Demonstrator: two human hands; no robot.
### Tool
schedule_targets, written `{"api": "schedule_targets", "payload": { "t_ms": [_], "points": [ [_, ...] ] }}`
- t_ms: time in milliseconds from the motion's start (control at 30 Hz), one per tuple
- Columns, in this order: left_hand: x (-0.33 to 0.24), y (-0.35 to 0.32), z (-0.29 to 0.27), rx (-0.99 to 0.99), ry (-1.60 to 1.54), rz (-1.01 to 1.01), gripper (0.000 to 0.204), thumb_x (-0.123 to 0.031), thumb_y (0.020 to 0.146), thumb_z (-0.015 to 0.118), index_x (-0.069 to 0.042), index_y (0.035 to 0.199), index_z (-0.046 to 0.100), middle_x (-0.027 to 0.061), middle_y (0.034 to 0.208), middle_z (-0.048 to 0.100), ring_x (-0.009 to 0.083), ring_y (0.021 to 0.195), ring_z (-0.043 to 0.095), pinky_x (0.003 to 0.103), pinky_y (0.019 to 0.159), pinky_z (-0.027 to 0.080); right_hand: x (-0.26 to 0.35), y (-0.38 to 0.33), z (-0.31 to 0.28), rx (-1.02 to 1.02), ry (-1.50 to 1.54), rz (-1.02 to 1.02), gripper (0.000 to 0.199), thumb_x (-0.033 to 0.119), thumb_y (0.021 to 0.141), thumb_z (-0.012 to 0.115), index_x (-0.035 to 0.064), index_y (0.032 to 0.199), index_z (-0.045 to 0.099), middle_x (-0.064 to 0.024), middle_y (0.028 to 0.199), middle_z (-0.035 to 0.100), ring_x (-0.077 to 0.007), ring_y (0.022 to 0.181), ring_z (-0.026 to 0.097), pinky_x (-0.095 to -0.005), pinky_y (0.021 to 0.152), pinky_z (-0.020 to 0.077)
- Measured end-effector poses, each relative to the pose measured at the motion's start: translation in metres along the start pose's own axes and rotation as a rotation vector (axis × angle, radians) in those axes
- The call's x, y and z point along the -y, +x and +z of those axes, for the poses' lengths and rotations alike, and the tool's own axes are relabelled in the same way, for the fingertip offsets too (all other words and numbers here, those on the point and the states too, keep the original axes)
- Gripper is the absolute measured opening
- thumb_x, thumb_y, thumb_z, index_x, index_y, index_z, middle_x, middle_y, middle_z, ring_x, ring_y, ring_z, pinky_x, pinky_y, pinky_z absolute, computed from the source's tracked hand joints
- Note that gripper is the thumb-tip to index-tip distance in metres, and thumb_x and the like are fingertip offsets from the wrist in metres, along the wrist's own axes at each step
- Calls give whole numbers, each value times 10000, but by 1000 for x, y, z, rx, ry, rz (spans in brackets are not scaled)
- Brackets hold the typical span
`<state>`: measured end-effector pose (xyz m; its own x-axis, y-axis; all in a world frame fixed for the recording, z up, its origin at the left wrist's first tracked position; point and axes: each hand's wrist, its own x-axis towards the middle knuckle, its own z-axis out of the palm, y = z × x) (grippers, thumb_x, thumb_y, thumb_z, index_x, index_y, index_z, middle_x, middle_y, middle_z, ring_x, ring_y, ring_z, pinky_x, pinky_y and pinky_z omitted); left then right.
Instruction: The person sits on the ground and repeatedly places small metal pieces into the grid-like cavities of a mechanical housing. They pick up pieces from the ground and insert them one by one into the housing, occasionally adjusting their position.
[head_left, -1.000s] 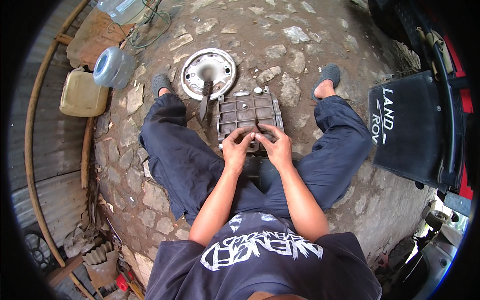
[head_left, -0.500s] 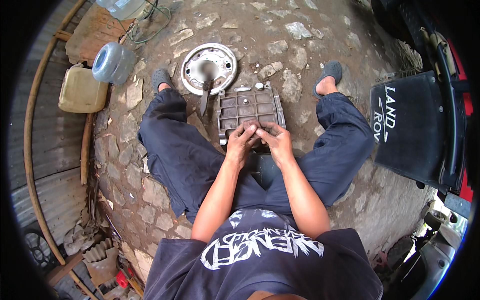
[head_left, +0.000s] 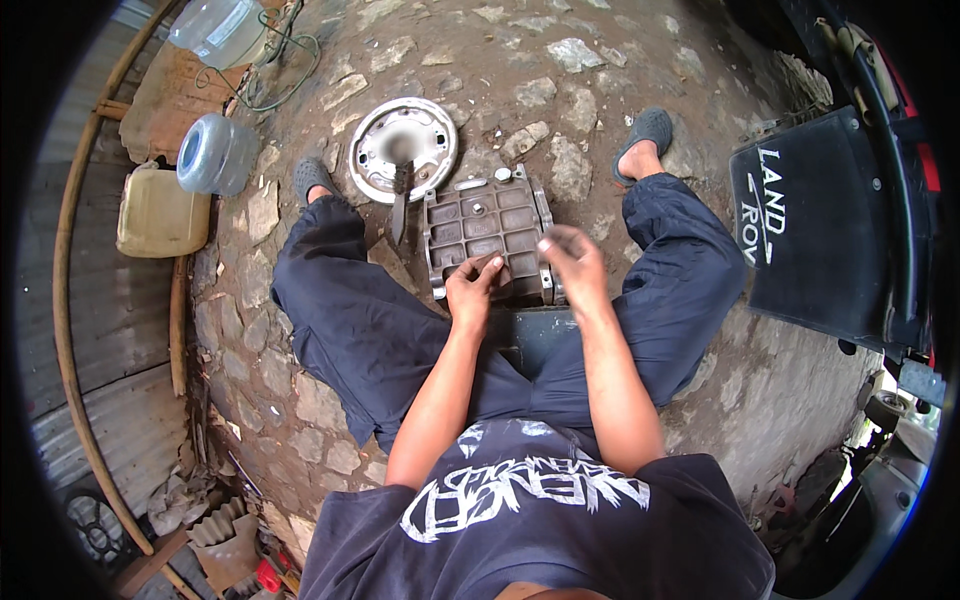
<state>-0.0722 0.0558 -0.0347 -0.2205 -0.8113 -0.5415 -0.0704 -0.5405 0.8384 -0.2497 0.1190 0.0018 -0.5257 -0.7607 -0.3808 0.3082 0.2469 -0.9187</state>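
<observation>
Stony ground all around, bumpy and grey, with dark trousers stretched out on both sides. Right under the fingers, a flat grey metal cover with ribs and little squares, lying on the stones between the knees. Left hand resting on the near edge of that cover, fingers pressed together and bent down onto the metal. Right hand lifted just above the cover's right edge, a bit blurry; fingers curled in, maybe pinching something tiny, but cannot tell for sure. Just past the fingertips, a dark tool like a flat blade, lying beside the cover and pointing up to a round silver plate. Far off to the left of the fingers, a see-through water bottle and a yellow can.

Could go wrong: any small bit let slip from the right fingers would probably roll into the cracks between the stones. Sharp ribs might nick a fingertip if pushed too hard. Cover may rock on the lumpy ground.
</observation>
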Motion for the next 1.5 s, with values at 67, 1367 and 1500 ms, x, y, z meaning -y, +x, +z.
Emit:
{"api": "schedule_targets", "payload": {
  "t_ms": [67, 1367, 1500],
  "points": [
    [4, 1, 7, -26, 237, 87, 249, -204, 936, 837, 9, 1046, 767, 43, 859, 760, 89, 774, 671, 257, 685, 527, 32, 7, -7, -147, 22, 54, 339, 211, 972, 781, 58, 1261, 691, -37, 1118, 735, -131, 986, 694, -300, 892, 543],
    [-2, 20, 80, -17, 691, 353, 255, -184, 848, 840, -41, 1059, 827, 217, 945, 782, 340, 875, 789, 420, 830, 587, -105, 99, -9, -419, -410, 341, 972, 792, 1025, 189, 41, 1272, 756, -322, 1254, 703, -487, 1229, 641, -542, 1088, 457],
    [11, 29, 73, -140, 665, 309, 252, -210, 855, 841, -46, 1047, 829, 195, 956, 792, 314, 874, 793, 422, 812, 578, -99, 88, 9, -341, -277, 292, 962, 783, 1030, 192, 43, 1255, 764, -336, 1226, 708, -484, 1225, 645, -538, 1083, 457]
  ]
}}
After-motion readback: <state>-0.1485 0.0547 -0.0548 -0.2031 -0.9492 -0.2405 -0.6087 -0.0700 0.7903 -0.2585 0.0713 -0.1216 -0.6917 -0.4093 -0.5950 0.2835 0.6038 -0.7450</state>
